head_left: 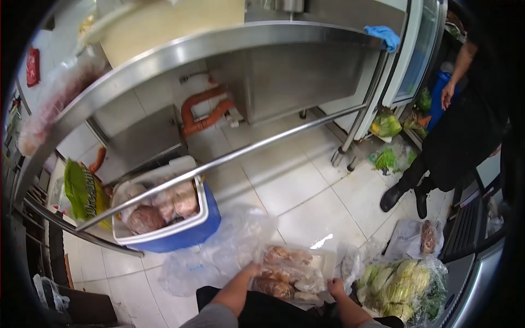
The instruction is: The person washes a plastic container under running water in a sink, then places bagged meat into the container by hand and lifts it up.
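Observation:
A pale, shallow tray [328,261] holding several plastic-wrapped pieces of meat [275,288] is low in front of me at the bottom middle. My left hand [249,273] is closed at the tray's left side, its fingertips partly hidden. On the opposite side my right hand [336,287] is curled into a closed grip at the right rim. Clear plastic bags [219,249] lie on the floor just left of the tray. More crumpled plastic [350,262] lies close to my right hand.
A blue-and-white cooler [183,238] full of wrapped meat stands left, under a steel rail [240,156]. Bagged leafy vegetables [402,287] and a wrapped brown piece [428,239] lie right. A co-worker in black shoes [392,197] stands by the open fridge [418,60].

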Demonstrator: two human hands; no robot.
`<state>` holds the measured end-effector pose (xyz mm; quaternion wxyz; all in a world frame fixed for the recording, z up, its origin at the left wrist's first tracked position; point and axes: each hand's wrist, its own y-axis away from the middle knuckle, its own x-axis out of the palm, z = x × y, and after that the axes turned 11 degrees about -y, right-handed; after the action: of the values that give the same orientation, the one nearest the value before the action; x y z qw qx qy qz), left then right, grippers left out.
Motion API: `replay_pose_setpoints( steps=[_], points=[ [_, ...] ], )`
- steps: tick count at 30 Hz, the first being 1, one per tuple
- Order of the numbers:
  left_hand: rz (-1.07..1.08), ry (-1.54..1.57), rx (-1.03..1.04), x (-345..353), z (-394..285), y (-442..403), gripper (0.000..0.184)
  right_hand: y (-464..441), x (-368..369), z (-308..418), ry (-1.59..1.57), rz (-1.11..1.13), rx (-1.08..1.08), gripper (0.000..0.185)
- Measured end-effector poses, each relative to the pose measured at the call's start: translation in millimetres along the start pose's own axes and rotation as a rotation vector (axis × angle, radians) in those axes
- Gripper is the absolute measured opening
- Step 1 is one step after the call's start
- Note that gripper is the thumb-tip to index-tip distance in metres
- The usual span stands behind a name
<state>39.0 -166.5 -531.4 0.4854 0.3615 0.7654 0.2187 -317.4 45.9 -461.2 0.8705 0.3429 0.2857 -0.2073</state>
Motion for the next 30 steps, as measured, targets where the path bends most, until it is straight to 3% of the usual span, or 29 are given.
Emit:
replay_pose_setpoints(
  steps=[2, 3, 5, 6, 8, 9, 11, 12, 14, 21, 23, 27, 30],
  points=[
    [-0.105, 0.097, -0.124, 4, -18, 30, 0.048, -9, 13, -4, 0.200, -0.412, -0.435, 0.034],
    [-0.164, 0.157, -0.189, 4, -27, 44, 0.048, -16, 15, 2, 0.184, -0.413, -0.457, 0.034],
    [-0.253, 0.234, -0.273, 4, -36, 69, 0.049, -27, 19, 20, -0.380, -0.262, -0.056, 0.033],
    [-0.300, 0.283, -0.267, 4, -40, 75, 0.047, -32, 15, 24, -0.386, -0.246, -0.082, 0.033],
    [-0.375, 0.345, -0.264, 5, -45, 91, 0.046, -40, -3, 27, -0.497, 0.062, 0.109, 0.036],
    [-0.398, 0.349, -0.254, 6, -46, 98, 0.042, -41, -7, 34, -0.495, 0.072, 0.079, 0.036],
    [-0.439, 0.339, -0.219, 8, -48, 106, 0.035, -41, -9, 39, -0.108, 0.096, 0.016, 0.033],
    [-0.450, 0.353, -0.223, 6, -50, 105, 0.035, -44, -9, 39, -0.099, 0.100, 0.001, 0.033],
    [-0.459, 0.316, -0.231, 4, -55, 114, 0.034, -50, -5, 40, 0.021, 0.039, -0.202, 0.029],
    [-0.580, 0.346, -0.376, -31, -110, 219, 0.033, -25, -65, 117, -0.008, 0.094, -0.327, 0.022],
    [-0.673, 0.334, -0.372, -50, -132, 262, 0.032, -3, -98, 150, -0.083, 0.072, -0.480, 0.021],
    [-0.709, 0.377, -0.384, -105, -179, 348, 0.030, 52, -174, 206, -0.014, 0.144, -0.495, 0.024],
    [-0.736, 0.451, -0.342, -150, -214, 408, 0.029, 90, -224, 229, -0.155, 0.194, -0.466, 0.019]
  ],
)
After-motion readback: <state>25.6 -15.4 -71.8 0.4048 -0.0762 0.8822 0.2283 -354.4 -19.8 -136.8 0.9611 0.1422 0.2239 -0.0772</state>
